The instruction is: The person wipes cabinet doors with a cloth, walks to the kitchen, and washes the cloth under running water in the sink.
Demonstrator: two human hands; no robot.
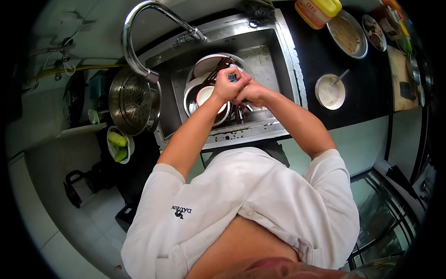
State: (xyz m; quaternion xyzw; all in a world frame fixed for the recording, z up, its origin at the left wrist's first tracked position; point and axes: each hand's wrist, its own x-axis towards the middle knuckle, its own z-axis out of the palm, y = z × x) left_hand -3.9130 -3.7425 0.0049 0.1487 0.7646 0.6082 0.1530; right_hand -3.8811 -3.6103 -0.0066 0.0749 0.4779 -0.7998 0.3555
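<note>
Over the sink (260,51) my left hand (226,84) and my right hand (251,91) are closed and pressed together. A small dark blue, crumpled-looking thing (232,77) shows between the fingers of my left hand; its kind is unclear. What lies inside my right hand is hidden. Beneath them, a stack of dishes includes a red-rimmed white bowl (204,95) and a larger bowl (206,66). Dark brown chopsticks (214,73) lean across the dishes behind my left hand. More thin utensils (239,113) poke out below my hands.
A curved faucet (127,39) arches at the sink's left. Beside it stand a perforated steamer tray (130,100) and a bowl of green vegetables (120,144). On the right counter are a white bowl with a spoon (330,93), a metal dish of food (348,35) and a yellow-lidded container (318,11).
</note>
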